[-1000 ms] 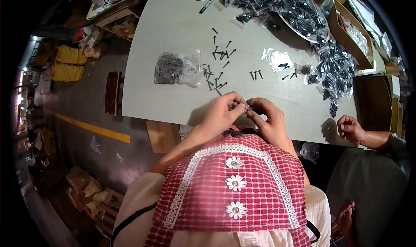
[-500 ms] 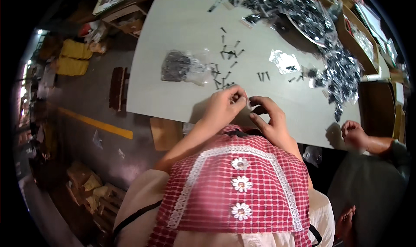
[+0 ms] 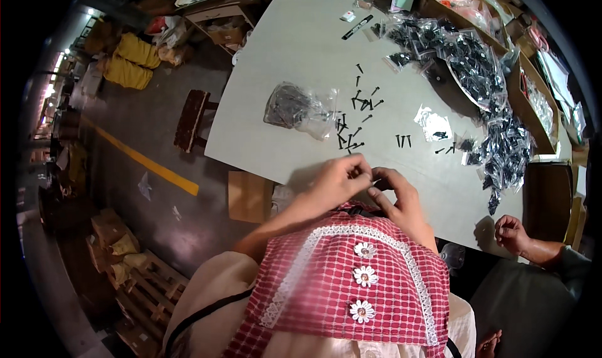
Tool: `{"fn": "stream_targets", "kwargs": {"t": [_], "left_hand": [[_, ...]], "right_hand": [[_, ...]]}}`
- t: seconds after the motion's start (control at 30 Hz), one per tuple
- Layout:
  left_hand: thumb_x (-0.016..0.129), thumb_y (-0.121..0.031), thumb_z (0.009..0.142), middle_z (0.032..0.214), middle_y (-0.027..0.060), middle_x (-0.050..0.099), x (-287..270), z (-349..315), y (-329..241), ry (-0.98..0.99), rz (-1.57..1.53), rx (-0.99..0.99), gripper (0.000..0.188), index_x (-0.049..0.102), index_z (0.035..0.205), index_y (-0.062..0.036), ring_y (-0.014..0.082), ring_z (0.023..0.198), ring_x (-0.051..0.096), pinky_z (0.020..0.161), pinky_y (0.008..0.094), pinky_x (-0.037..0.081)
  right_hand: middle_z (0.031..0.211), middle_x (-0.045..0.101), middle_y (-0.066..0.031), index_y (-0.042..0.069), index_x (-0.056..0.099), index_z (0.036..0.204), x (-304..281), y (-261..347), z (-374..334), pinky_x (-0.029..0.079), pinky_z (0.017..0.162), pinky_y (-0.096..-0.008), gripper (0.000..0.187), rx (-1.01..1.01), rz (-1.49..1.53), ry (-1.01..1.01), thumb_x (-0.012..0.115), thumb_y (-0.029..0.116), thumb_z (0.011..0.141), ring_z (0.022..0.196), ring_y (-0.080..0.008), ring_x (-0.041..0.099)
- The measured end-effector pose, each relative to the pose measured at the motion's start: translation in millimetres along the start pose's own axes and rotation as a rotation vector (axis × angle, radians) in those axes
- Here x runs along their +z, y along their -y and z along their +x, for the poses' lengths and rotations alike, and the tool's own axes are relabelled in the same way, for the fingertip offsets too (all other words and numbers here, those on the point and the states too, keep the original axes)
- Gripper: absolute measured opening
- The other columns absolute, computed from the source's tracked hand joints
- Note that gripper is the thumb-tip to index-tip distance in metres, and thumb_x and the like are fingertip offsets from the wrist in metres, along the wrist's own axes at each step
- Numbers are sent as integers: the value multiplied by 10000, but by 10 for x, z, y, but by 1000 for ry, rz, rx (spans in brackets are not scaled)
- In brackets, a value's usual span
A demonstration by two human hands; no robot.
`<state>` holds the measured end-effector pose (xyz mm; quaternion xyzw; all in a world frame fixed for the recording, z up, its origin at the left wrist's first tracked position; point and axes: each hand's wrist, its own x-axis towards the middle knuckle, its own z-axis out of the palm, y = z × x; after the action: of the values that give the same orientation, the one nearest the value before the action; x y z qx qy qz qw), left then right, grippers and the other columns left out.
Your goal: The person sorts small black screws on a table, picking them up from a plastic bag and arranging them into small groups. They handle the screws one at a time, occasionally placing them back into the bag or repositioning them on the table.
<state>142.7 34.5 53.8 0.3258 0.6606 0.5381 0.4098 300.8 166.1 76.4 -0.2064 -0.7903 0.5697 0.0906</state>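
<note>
Where the desk (image 3: 282,63) meets its near edge, the left hand (image 3: 335,181) and right hand (image 3: 396,195) meet, fingers pressed together on a small pale piece (image 3: 375,182) too tiny to identify. Loose black screws (image 3: 351,132) lie just beyond, nearer the left hand, axes scattered

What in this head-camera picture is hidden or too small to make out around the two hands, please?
- What the left hand and right hand pinch between them: head view, too small and covered by the fingertips.
- Contents of the clear bag: head view, blurred by the plastic.
- The co-worker's hand: palm side turned away.
</note>
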Motion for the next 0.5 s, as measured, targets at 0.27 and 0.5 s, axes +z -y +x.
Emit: {"fn": "stream_targets", "kwargs": {"t": [0.27, 0.5], "left_hand": [[732, -144, 867, 835, 108, 712, 139, -2, -95, 12, 212, 73, 136, 682, 935, -37, 245, 757, 685, 677, 370, 538], [764, -138, 857, 848, 95, 698, 184, 8, -64, -36, 354, 197, 150, 690, 944, -42, 200, 723, 689, 640, 325, 544]], "right_hand": [[1022, 745, -192, -23, 679, 1159, -8, -124, -61, 579, 820, -363, 244, 23, -19, -36, 710, 22, 921, 919, -299, 754], [919, 760, -175, -18, 684, 1098, -48, -7, -82, 573, 776, -346, 163, 151, 16, -63, 684, 75, 964, 843, -269, 760]]}}
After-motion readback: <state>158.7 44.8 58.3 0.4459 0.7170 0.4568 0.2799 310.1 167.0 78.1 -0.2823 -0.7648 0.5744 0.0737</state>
